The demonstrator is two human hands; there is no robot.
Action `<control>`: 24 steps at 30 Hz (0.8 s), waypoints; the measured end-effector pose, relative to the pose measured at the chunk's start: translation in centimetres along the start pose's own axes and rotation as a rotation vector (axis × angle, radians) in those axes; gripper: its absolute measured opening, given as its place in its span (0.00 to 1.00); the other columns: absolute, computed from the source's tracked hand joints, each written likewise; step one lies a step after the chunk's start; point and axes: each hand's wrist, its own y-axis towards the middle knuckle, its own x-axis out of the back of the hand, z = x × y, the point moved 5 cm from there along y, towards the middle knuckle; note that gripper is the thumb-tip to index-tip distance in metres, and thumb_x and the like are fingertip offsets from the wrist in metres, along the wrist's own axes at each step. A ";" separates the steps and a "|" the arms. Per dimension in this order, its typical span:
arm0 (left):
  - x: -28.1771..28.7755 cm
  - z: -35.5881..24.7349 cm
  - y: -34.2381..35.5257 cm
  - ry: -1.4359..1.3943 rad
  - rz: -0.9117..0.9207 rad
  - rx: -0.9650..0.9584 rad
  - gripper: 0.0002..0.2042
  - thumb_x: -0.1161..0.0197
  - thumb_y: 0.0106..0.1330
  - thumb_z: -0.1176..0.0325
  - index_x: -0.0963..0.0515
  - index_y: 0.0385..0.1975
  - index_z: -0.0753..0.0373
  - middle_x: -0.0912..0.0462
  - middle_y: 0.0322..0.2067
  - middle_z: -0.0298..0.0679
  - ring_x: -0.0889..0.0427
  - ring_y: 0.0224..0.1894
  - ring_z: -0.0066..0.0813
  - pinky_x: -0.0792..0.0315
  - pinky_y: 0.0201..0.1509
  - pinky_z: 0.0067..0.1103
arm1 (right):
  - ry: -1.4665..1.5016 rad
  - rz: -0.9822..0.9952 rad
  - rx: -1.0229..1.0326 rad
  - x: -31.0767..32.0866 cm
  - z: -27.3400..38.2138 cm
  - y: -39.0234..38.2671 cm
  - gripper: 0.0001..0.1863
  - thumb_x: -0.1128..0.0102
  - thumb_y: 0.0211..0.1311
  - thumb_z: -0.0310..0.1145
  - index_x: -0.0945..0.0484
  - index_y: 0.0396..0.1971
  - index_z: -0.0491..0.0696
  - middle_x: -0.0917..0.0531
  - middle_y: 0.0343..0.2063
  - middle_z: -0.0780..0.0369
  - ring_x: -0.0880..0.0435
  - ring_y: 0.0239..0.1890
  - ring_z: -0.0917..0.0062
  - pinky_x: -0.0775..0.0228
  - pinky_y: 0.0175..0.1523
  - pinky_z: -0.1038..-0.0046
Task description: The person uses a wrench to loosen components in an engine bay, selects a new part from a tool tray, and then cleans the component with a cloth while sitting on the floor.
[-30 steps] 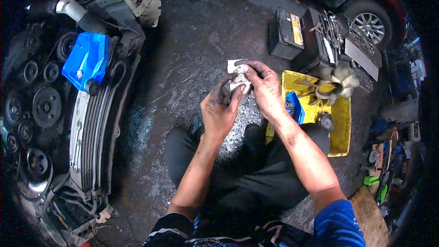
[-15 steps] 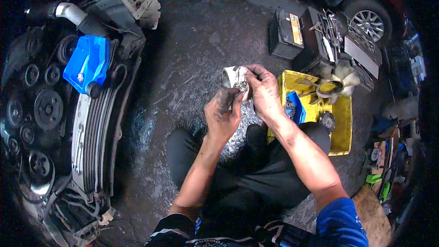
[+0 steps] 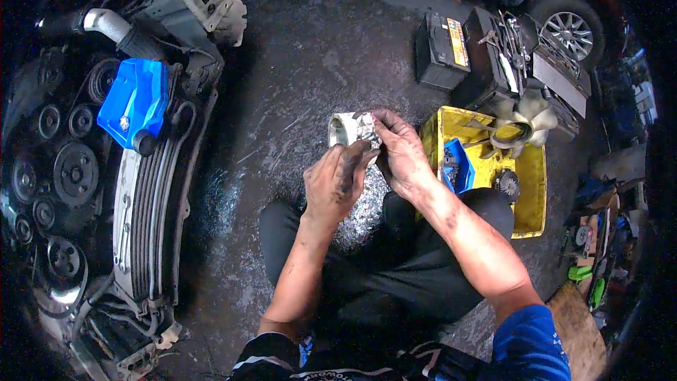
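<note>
A pale, silvery metal housing [image 3: 341, 125] with a round open end is held up over the floor in front of my knees. My left hand [image 3: 333, 185], blackened with grease, has its fingers bent against the near side of it. Thumb and fingers of my right hand [image 3: 402, 155] close round its right-hand end, hiding part of it. The fingertips of both hands nearly meet there. Whether anything small lies between them cannot be made out.
A yellow crate [image 3: 539, 194] at right holds a fan [image 3: 530, 125] and a blue container [image 3: 460, 169]. Behind it stand a black battery [image 3: 438, 56] and a toolbox with wrenches [image 3: 504, 49]. At left, a blue tray [image 3: 144, 92] rests on an engine front with pulleys [image 3: 75, 173].
Both hands have shifted slightly left with the housing. Its round opening has turned a little more into view, and my left hand's fingers lie flatter along its near side.
</note>
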 end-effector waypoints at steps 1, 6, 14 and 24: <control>0.1 -0.1 0.1 -0.028 -0.006 -0.008 0.14 0.31 0.54 0.72 0.23 0.40 0.59 0.22 0.25 0.37 0.21 0.24 0.34 0.28 0.25 0.27 | 0.001 0.000 -0.001 0.1 -0.2 0.0 0.08 0.53 0.70 0.27 0.24 0.42 0.46 0.19 0.38 0.64 0.20 0.41 0.81 0.26 0.47 0.78; 0.6 0.2 0.2 -0.011 0.016 0.064 0.13 0.32 0.55 0.72 0.23 0.40 0.60 0.22 0.25 0.38 0.20 0.24 0.36 0.27 0.25 0.28 | 0.089 -0.032 -0.118 -1.1 0.2 -1.0 0.08 0.51 0.69 0.30 0.24 0.43 0.45 0.18 0.38 0.63 0.19 0.37 0.79 0.25 0.43 0.76; 1.9 0.7 0.4 0.119 0.052 0.098 0.12 0.33 0.57 0.71 0.22 0.42 0.57 0.24 0.25 0.37 0.20 0.25 0.35 0.27 0.25 0.28 | 0.056 0.089 -0.143 -2.1 -0.1 -1.4 0.16 0.43 0.65 0.32 0.26 0.50 0.43 0.18 0.41 0.61 0.19 0.41 0.77 0.26 0.47 0.75; 2.6 2.0 -0.2 -0.234 0.018 0.466 0.14 0.34 0.60 0.72 0.22 0.46 0.58 0.25 0.25 0.36 0.23 0.23 0.27 0.29 0.26 0.23 | 0.080 0.063 -0.102 -2.1 -0.8 -0.9 0.16 0.39 0.62 0.32 0.25 0.49 0.44 0.17 0.38 0.61 0.17 0.36 0.78 0.23 0.42 0.75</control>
